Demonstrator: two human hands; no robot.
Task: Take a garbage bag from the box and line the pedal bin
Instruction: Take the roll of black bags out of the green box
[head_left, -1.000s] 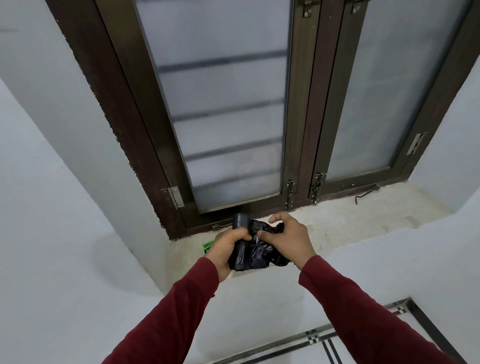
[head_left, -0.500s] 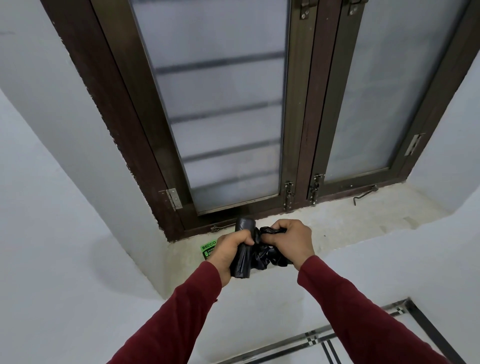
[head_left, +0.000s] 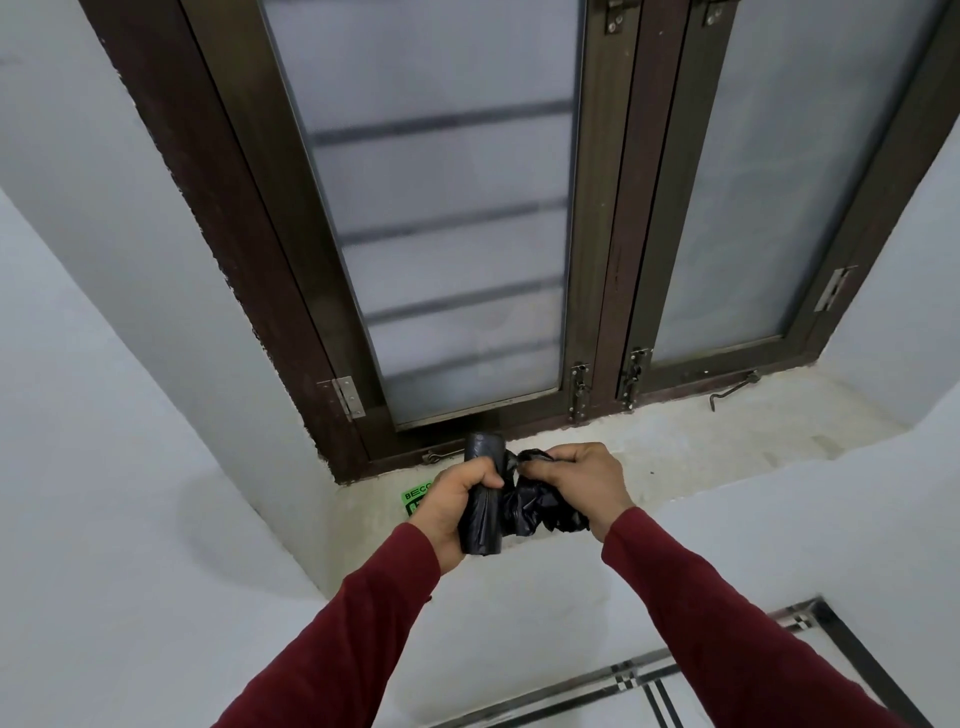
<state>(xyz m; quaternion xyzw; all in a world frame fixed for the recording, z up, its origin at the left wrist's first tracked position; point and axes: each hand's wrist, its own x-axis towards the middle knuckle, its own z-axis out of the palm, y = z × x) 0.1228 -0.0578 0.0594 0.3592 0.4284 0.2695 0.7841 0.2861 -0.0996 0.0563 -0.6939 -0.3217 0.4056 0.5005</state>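
Both hands busy over the sill (head_left: 701, 441): left hand (head_left: 454, 501) fisted around the black roll (head_left: 483, 519), upright, right hand (head_left: 582, 480) pinching a crumpled, glossy bag (head_left: 535, 506) off it.

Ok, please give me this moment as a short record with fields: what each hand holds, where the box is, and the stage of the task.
left hand: closed around the upright roll of black bags
right hand: pinching the loose crumpled bag beside the roll
green box: on the window sill, mostly hidden behind the left hand
pedal bin: not in view
stage: bag being separated from the roll, bin not yet lined
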